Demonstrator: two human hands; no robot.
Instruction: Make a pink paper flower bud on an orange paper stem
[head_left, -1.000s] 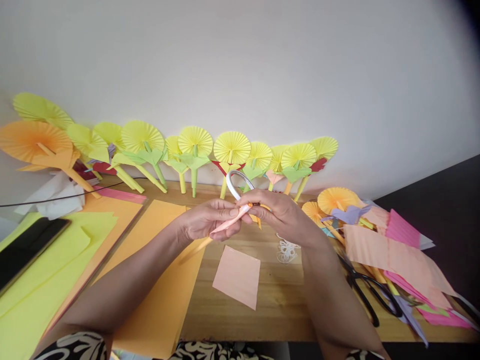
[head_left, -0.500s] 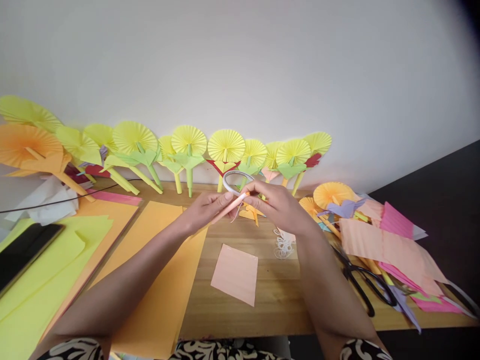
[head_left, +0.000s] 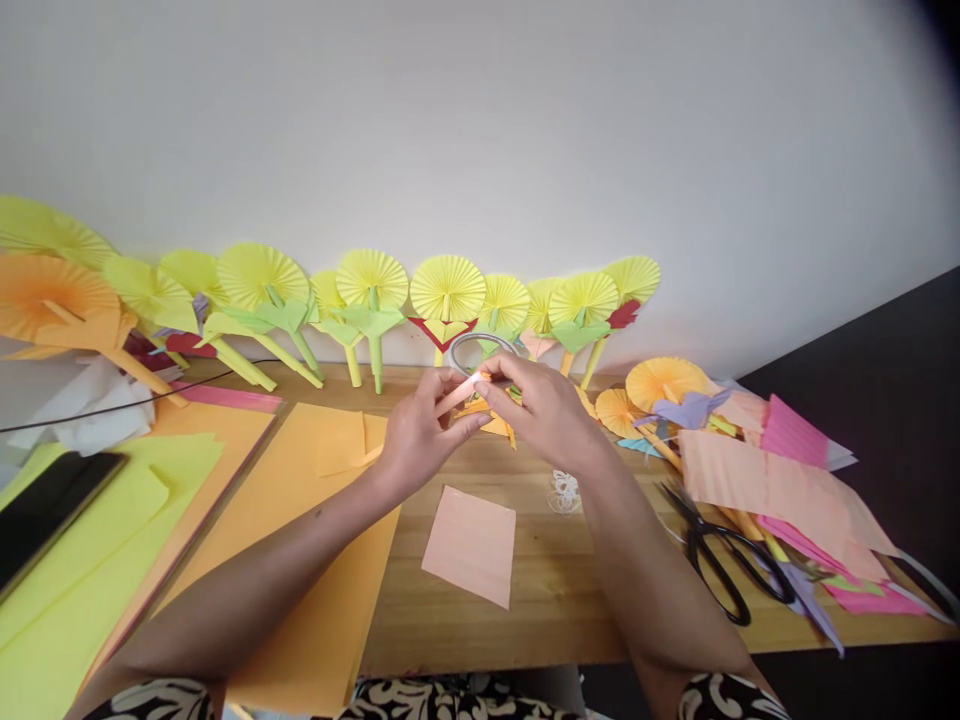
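A light orange paper tube (head_left: 454, 397) slants up to the right between my hands. My left hand (head_left: 416, 440) is wrapped round its lower part. With thumb and fingers, my right hand (head_left: 541, 410) pinches the tube's upper end, where a small white strip shows. Behind the right fingertips stands a roll of tape (head_left: 453, 352), seen as a thin ring; which fingers bear it is hidden. Below the hands a peach paper piece (head_left: 471, 548) lies flat on the wooden table (head_left: 551, 600). A tangle of white string (head_left: 564, 493) sits near my right wrist.
Yellow pleated paper flowers (head_left: 448, 288) lean along the wall. Black scissors (head_left: 720, 560) lie at right beside peach crepe paper (head_left: 780, 490) and orange paper fans (head_left: 667, 382). At left are orange sheets (head_left: 277, 540), yellow sheets (head_left: 112, 540) and a phone (head_left: 52, 510).
My left hand has shifted and turned, its fingers now wrapped round the tube. The tube's upper end has moved slightly left. My right hand keeps its pinch, and the tape roll is still behind it.
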